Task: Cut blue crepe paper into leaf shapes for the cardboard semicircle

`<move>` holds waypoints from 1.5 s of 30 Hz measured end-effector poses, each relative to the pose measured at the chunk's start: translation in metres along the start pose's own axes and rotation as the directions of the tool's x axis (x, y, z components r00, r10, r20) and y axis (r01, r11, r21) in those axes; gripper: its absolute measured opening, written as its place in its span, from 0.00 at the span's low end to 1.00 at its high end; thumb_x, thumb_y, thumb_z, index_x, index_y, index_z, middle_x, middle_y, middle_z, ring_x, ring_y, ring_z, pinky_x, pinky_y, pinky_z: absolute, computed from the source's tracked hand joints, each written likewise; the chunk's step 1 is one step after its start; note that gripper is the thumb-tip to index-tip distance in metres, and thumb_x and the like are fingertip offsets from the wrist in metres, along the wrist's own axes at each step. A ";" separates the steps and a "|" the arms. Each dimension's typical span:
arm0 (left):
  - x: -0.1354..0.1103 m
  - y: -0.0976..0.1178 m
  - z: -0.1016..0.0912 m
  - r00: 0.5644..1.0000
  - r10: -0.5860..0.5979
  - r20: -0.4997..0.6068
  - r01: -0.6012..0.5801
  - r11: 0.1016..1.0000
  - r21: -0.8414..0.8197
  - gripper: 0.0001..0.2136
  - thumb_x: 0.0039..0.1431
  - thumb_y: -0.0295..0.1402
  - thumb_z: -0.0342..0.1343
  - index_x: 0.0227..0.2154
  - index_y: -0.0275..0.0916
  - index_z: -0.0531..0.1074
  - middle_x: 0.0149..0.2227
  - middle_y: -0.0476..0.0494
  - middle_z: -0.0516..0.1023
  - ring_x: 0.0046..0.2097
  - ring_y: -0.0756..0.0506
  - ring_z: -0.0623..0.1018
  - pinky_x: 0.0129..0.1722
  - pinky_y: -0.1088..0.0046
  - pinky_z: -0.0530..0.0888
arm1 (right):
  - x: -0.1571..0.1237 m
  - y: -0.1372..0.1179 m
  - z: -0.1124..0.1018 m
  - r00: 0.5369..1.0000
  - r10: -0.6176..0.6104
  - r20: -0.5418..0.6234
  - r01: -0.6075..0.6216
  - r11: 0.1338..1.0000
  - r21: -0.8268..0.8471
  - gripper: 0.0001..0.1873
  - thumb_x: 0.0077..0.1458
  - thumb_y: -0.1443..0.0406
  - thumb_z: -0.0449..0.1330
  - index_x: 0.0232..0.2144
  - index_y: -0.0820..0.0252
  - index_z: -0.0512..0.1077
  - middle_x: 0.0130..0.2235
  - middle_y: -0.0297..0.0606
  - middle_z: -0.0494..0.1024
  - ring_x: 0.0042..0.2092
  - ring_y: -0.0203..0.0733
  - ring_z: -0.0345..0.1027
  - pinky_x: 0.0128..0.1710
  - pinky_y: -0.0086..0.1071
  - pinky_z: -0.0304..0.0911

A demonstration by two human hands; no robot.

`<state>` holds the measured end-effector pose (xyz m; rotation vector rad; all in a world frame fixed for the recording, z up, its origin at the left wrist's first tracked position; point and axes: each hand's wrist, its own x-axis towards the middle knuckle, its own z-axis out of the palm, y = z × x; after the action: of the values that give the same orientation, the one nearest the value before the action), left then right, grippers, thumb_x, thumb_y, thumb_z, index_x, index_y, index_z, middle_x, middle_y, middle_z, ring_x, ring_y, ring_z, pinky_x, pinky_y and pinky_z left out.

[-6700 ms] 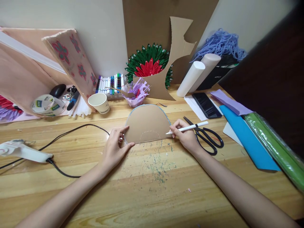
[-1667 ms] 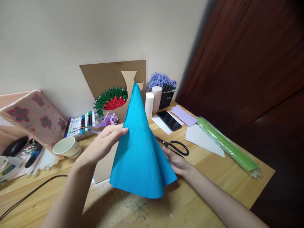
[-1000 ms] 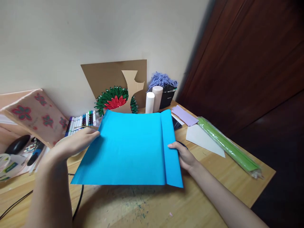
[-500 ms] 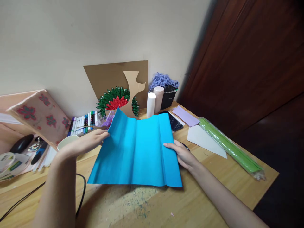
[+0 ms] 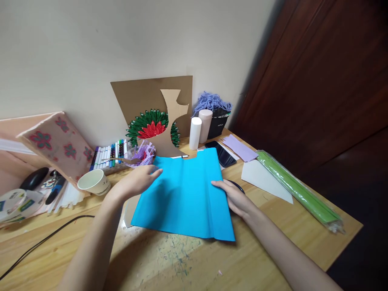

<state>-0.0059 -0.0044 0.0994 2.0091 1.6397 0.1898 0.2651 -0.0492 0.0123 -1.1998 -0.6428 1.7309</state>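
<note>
A blue sheet point(image 5: 182, 194), creased lengthwise near its right side, is spread over the middle of the worktop point(image 5: 242, 262), partly covering a piece of cardboard point(image 5: 129, 212) that shows at its lower left. The hands are apart, one at each side. The right hand point(image 5: 232, 196) pinches the sheet's right edge, thumb on top; the left hand point(image 5: 138, 180) has its fingers over the upper left edge, though whether they grip cannot be told. A black scissor handle point(image 5: 238, 186) shows just beside the right hand. Farther out are a paper cup point(image 5: 93, 182) to the left, a phone point(image 5: 223, 155) behind, and a wrapped green roll point(image 5: 298, 190) to the right.
</note>
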 end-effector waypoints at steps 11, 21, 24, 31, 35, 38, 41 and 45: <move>-0.001 0.053 0.087 0.873 0.481 0.081 -0.486 0.872 0.063 0.24 0.62 0.42 0.44 0.57 0.34 0.59 0.60 0.34 0.60 0.61 0.40 0.60 0.58 0.62 0.60 | 0.004 -0.002 -0.011 0.987 -0.161 0.014 0.159 0.957 -0.243 0.20 0.47 0.62 0.61 0.44 0.59 0.68 0.45 0.41 0.78 0.48 0.50 0.71 0.49 0.43 0.66; -0.005 0.052 0.087 0.881 0.451 0.146 -0.469 0.872 0.139 0.26 0.63 0.45 0.39 0.59 0.35 0.57 0.64 0.36 0.53 0.64 0.39 0.52 0.61 0.58 0.53 | 0.009 -0.002 -0.019 0.953 -0.296 -0.069 0.230 0.850 -0.473 0.25 0.45 0.58 0.63 0.47 0.58 0.68 0.46 0.41 0.77 0.49 0.51 0.70 0.47 0.44 0.66; 0.001 0.042 0.080 0.948 0.278 0.153 -0.309 0.920 0.243 0.25 0.62 0.45 0.41 0.55 0.34 0.63 0.61 0.31 0.58 0.62 0.35 0.57 0.58 0.56 0.58 | 0.006 -0.007 -0.016 0.949 -0.282 -0.142 0.199 0.883 -0.424 0.20 0.51 0.58 0.57 0.46 0.56 0.68 0.48 0.39 0.75 0.50 0.49 0.68 0.50 0.43 0.65; 0.023 0.002 0.053 0.977 -0.200 -0.073 0.213 0.921 0.327 0.20 0.60 0.41 0.44 0.43 0.28 0.68 0.48 0.21 0.68 0.50 0.30 0.70 0.45 0.57 0.67 | -0.003 -0.017 -0.008 0.987 -0.072 -0.141 0.051 0.987 -0.150 0.17 0.57 0.61 0.47 0.44 0.57 0.69 0.45 0.36 0.78 0.50 0.46 0.69 0.49 0.40 0.66; 0.030 -0.018 0.047 0.954 -0.286 -0.093 0.300 0.922 0.245 0.27 0.49 0.46 0.55 0.45 0.27 0.65 0.48 0.20 0.69 0.48 0.31 0.73 0.42 0.64 0.68 | -0.008 -0.020 -0.006 0.997 -0.048 -0.053 0.041 0.992 -0.119 0.16 0.56 0.61 0.48 0.42 0.56 0.70 0.44 0.36 0.78 0.50 0.47 0.69 0.47 0.40 0.68; 0.035 -0.027 0.047 0.948 -0.298 -0.109 0.313 0.932 0.180 0.31 0.43 0.46 0.60 0.44 0.26 0.63 0.47 0.20 0.69 0.48 0.30 0.72 0.42 0.65 0.68 | -0.011 -0.020 -0.005 0.997 -0.074 0.023 0.077 0.986 -0.146 0.14 0.55 0.60 0.52 0.42 0.55 0.70 0.46 0.36 0.77 0.50 0.47 0.69 0.48 0.38 0.67; 0.040 -0.034 0.050 0.947 -0.296 -0.126 0.310 0.945 0.105 0.30 0.37 0.44 0.63 0.41 0.28 0.64 0.45 0.22 0.70 0.47 0.30 0.72 0.40 0.66 0.67 | -0.010 -0.016 -0.007 0.995 -0.092 0.051 0.101 0.968 -0.231 0.16 0.51 0.58 0.59 0.43 0.56 0.69 0.46 0.38 0.77 0.48 0.47 0.70 0.47 0.38 0.68; 0.046 -0.040 0.054 0.961 -0.251 -0.119 0.251 0.968 -0.018 0.22 0.34 0.41 0.63 0.33 0.35 0.66 0.38 0.34 0.74 0.43 0.34 0.73 0.35 0.68 0.67 | -0.001 -0.008 -0.014 0.980 -0.186 -0.077 0.135 0.890 -0.436 0.26 0.42 0.56 0.67 0.44 0.57 0.69 0.44 0.42 0.78 0.46 0.53 0.71 0.44 0.43 0.69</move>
<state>-0.0058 0.0266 0.0247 1.7960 1.9512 0.2228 0.2812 -0.0475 0.0140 -1.4891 -1.0603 1.4064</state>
